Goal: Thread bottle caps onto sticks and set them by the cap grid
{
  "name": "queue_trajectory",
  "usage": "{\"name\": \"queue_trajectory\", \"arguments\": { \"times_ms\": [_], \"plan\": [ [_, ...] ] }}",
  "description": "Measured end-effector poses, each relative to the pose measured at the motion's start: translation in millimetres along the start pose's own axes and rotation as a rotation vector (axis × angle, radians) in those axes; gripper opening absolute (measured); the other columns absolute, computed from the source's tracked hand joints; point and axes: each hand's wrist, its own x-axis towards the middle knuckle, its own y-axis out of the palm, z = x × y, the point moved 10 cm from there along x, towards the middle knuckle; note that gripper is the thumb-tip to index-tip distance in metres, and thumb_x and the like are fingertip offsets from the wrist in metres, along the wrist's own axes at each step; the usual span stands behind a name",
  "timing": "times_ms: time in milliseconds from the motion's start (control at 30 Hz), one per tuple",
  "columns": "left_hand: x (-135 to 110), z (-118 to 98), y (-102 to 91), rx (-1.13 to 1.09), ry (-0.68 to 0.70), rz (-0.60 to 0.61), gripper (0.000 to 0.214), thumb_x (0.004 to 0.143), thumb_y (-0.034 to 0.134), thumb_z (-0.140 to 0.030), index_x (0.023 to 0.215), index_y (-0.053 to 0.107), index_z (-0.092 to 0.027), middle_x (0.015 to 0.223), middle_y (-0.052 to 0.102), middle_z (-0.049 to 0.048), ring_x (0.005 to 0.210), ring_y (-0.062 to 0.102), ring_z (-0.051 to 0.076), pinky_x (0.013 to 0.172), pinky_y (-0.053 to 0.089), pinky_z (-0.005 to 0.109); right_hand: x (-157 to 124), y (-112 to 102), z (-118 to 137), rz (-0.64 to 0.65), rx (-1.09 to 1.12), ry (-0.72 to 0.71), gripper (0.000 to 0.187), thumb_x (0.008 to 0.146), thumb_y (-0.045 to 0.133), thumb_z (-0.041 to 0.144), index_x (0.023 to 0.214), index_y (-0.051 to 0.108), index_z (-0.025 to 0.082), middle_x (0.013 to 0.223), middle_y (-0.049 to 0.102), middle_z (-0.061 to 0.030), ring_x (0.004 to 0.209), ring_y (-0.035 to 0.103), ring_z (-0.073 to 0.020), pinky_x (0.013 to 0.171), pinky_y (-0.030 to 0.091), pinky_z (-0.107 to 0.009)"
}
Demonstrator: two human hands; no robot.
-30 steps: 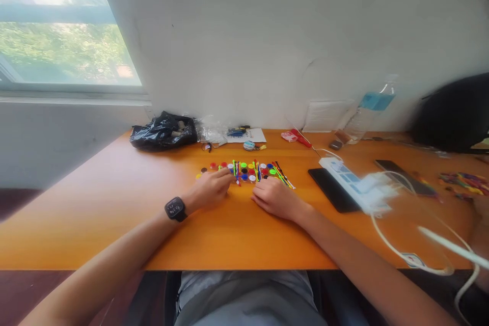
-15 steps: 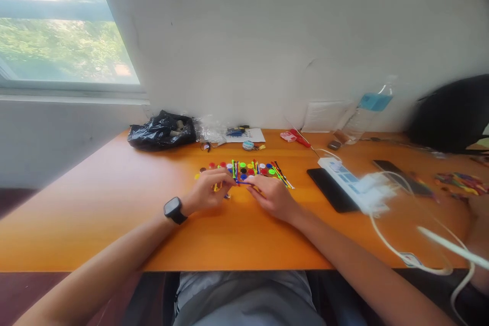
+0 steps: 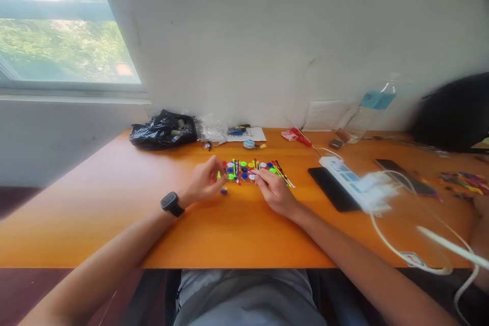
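Two bare hands are over the desk (image 3: 237, 234), which is flat, shiny and orange-brown like wood. The right hand (image 3: 278, 192) is pinched almost closed, and its fingertips hold a thin, dark stick (image 3: 252, 172) that pokes out toward the left hand (image 3: 202, 181). The left hand is partly open, with its thumb and fingers curved and a little gap between them. Bright bits show in that gap.

Between the hands and just past them lie smooth round discs (image 3: 244, 176) in green, blue, white, yellow and red. Thin straight strips (image 3: 283, 175) lie in bunches among the discs and just past the right hand. One small blue piece (image 3: 223, 191) is on the near side of the left thumb, too small to tell its shape.

Farther past the left hand sits a black bag (image 3: 162, 130), crinkly and shiny. To the right of the right hand are a flat black slab (image 3: 330, 191) and a long white power strip (image 3: 344, 175). Well past them leans a clear bottle (image 3: 376, 101) with a blue label.
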Motion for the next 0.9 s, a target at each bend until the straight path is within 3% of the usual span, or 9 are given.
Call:
{"name": "queue_trajectory", "arguments": {
  "times_ms": [133,267,433,533,700,900],
  "plan": [
    [-1,-15,17.9,0.153,0.169,0.261,0.003,0.081,0.067,-0.022,0.083,0.065,-0.022,0.079,0.068,0.0027,0.07,0.06,0.017,0.067,0.044,0.028,2,-8,2,-0.05,0.033,0.026,0.032,0.107,0.048,0.032,0.123,0.074,0.023,0.11,0.076,-0.0092,0.102,0.071,-0.0246,0.092,0.056,-0.038],
    [-5,-17,30.1,0.241,0.22,0.374,0.015,0.074,0.064,-0.016,0.086,0.069,-0.023,0.081,0.071,0.0041,0.074,0.064,0.021,0.072,0.047,0.03,3,-16,6,-0.088,0.019,0.022,0.031,0.107,0.048,0.031,0.12,0.076,0.025,0.106,0.075,-0.0084,0.1,0.069,-0.0248,0.087,0.054,-0.037],
    [-6,-7,34.0,0.185,0.125,0.399,0.024,0.078,0.06,-0.012,0.096,0.073,-0.022,0.087,0.074,0.0041,0.077,0.066,0.019,0.071,0.048,0.028,4,-20,1,-0.115,0.075,0.057,0.03,0.107,0.05,0.031,0.119,0.077,0.025,0.103,0.073,-0.0079,0.093,0.067,-0.0229,0.077,0.051,-0.034],
    [-6,-7,37.3,-0.013,0.018,0.423,0.023,0.088,0.061,-0.018,0.108,0.071,-0.019,0.091,0.075,0.0047,0.079,0.068,0.017,0.072,0.051,0.026,5,-20,1,-0.114,0.112,0.064,0.029,0.106,0.052,0.03,0.117,0.078,0.026,0.099,0.071,-0.0069,0.089,0.065,-0.0216,0.075,0.049,-0.033],
    [-12,-22,63.0,-0.325,-0.071,0.545,0.017,0.1,0.059,-0.03,0.1,0.069,-0.016,0.097,0.077,0.0077,0.087,0.07,0.018,0.079,0.054,0.027,5,-23,-1,-0.126,0.168,0.085,0.026,0.104,0.055,0.03,0.114,0.079,0.027,0.099,0.07,-0.0062,0.089,0.065,-0.0208,0.074,0.049,-0.032],
    [-6,-12,69.6,-0.131,-0.032,0.383,0.026,0.103,0.056,-0.03,0.09,0.074,-0.016,0.091,0.073,0.0074,0.08,0.064,0.016,0.073,0.05,0.027,5,-16,-9,-0.082,0.239,0.122,0.025,0.101,0.056,0.027,0.108,0.08,0.025,0.097,0.071,-0.0062,0.084,0.065,-0.0199,0.07,0.049,-0.031]
  ]
}}
